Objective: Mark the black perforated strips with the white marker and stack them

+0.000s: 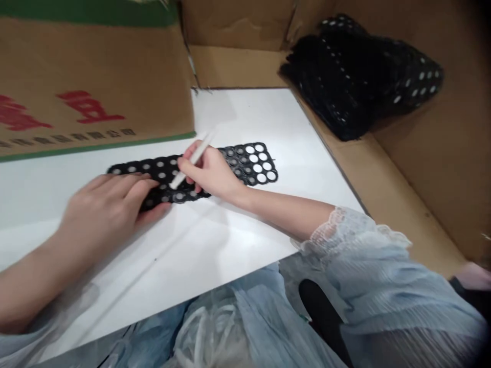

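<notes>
A long black sheet (pixel 236 166) with rows of round holes or cups lies on a white tabletop (pixel 245 230). White circles show at its right end, while greyer dots mark the rest. My left hand (pixel 109 204) rests palm down over the sheet's left part, fingers lying flat and thumb apart along the near edge. Pinched between thumb and fingers of my right hand (pixel 213 171) is a slim white pen-like stick (pixel 195 156). Its lower tip points down at the sheet between my hands; I cannot tell whether it touches. My right hand hides the sheet's middle.
A large cardboard box (pixel 95 66) with red lettering stands behind the sheet at the left. To the right, beyond the tabletop's edge, a pile of black dotted sheets (pixel 360 76) lies in an open cardboard carton (pixel 422 189). A dark rounded object (pixel 322 312) is below the table's front edge.
</notes>
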Tool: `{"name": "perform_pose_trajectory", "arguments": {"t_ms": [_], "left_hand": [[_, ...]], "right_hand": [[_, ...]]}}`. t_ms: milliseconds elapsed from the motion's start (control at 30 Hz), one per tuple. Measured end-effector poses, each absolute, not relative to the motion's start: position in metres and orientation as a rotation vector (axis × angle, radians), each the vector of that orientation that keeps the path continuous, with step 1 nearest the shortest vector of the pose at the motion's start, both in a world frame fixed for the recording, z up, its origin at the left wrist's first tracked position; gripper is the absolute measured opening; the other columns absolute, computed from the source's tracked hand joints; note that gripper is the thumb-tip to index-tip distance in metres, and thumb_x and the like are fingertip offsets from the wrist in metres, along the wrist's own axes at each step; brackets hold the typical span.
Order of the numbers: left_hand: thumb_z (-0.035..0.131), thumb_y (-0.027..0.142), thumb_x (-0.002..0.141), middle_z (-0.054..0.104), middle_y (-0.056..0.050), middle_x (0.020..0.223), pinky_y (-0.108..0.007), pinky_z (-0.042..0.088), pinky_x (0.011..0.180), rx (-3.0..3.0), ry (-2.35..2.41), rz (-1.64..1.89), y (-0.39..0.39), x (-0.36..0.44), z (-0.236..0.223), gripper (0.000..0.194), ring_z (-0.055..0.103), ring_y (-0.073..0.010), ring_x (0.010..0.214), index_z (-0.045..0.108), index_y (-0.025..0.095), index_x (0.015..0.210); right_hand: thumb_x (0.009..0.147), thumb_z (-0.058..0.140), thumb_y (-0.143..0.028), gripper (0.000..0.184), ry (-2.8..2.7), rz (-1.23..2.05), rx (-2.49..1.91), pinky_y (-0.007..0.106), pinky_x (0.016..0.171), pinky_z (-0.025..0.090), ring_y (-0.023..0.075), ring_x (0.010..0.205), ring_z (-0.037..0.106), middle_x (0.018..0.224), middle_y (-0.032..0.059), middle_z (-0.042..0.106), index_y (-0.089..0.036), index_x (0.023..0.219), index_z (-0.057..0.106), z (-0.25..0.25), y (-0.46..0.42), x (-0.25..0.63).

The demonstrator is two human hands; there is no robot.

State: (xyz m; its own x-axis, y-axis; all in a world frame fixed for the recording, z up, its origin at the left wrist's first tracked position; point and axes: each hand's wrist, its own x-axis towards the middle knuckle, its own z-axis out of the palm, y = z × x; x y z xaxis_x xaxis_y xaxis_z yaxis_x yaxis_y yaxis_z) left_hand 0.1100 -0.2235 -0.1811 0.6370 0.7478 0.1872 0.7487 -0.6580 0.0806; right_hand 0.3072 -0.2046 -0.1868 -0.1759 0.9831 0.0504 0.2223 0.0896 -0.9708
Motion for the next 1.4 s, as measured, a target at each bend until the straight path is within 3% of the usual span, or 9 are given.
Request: {"name": "perform_pose_trajectory", "arguments": {"t_ms": [167, 433, 600, 800, 1000, 1400], "left_hand": [[0.045, 0.046, 0.081, 0.059, -0.009, 0.100, -0.033, 0.043, 0.078, -2.683, -1.285, -0.254, -0.221, 0.112, -0.181, 0.036, 0.056, -0.0227, 0.088, 0.054, 0.017, 0.099], [0.045, 0.054, 0.078, 0.061, -0.010, 0.100, -0.034, 0.045, 0.072, -2.850, -0.937, -0.165, -0.204, 0.094, -0.178, 0.045, 0.058, -0.0249, 0.089, 0.053, 0.018, 0.104], [0.041, 0.037, 0.084, 0.062, -0.008, 0.098, -0.031, 0.044, 0.067, -2.794, -0.992, -0.150, -0.206, 0.095, -0.175, 0.029, 0.060, -0.0218, 0.084, 0.053, 0.019, 0.103], [0.042, 0.027, 0.081, 0.064, -0.005, 0.076, -0.030, 0.038, 0.055, -2.583, -1.099, -0.125, -0.215, 0.112, -0.176, 0.016, 0.058, -0.0201, 0.066, 0.055, 0.019, 0.085], [0.039, 0.026, 0.083, 0.063, -0.005, 0.070, -0.031, 0.038, 0.056, -2.602, -1.052, -0.207, -0.212, 0.113, -0.178, 0.020, 0.057, -0.0198, 0.063, 0.054, 0.018, 0.073], [0.040, 0.029, 0.083, 0.064, -0.004, 0.072, -0.030, 0.038, 0.058, -2.577, -1.017, -0.193, -0.211, 0.109, -0.182, 0.020, 0.057, -0.0187, 0.064, 0.054, 0.019, 0.072]], "right_hand": [[0.076, 0.047, -0.029, 0.013, -1.530, 1.123, -1.231, 0.017, 0.038, 0.038, 0.0068, 0.043, 0.046, 0.054, -0.0052, 0.048, -0.021, 0.076, 0.036, -0.185, -0.206, 0.306], [0.075, 0.045, -0.028, 0.012, -1.373, 1.222, -1.305, 0.019, 0.031, 0.036, 0.0072, 0.035, 0.044, 0.054, -0.0047, 0.051, -0.022, 0.076, 0.035, -0.186, -0.201, 0.300], [0.075, 0.045, -0.027, 0.012, -1.303, 1.230, -1.304, 0.019, 0.031, 0.036, 0.0065, 0.034, 0.044, 0.054, -0.0052, 0.050, -0.022, 0.076, 0.035, -0.188, -0.199, 0.299], [0.075, 0.045, -0.026, 0.011, -1.362, 1.182, -1.312, 0.019, 0.031, 0.038, 0.0062, 0.034, 0.044, 0.055, -0.0047, 0.051, -0.022, 0.074, 0.035, -0.186, -0.201, 0.297], [0.074, 0.044, -0.025, 0.010, -1.332, 1.187, -1.359, 0.022, 0.031, 0.039, 0.0080, 0.033, 0.045, 0.055, -0.0033, 0.052, -0.021, 0.075, 0.035, -0.189, -0.196, 0.295], [0.072, 0.045, -0.022, 0.012, -1.283, 1.218, -1.389, 0.021, 0.030, 0.037, 0.0083, 0.032, 0.045, 0.054, -0.0034, 0.051, -0.021, 0.073, 0.033, -0.188, -0.193, 0.295]]}}
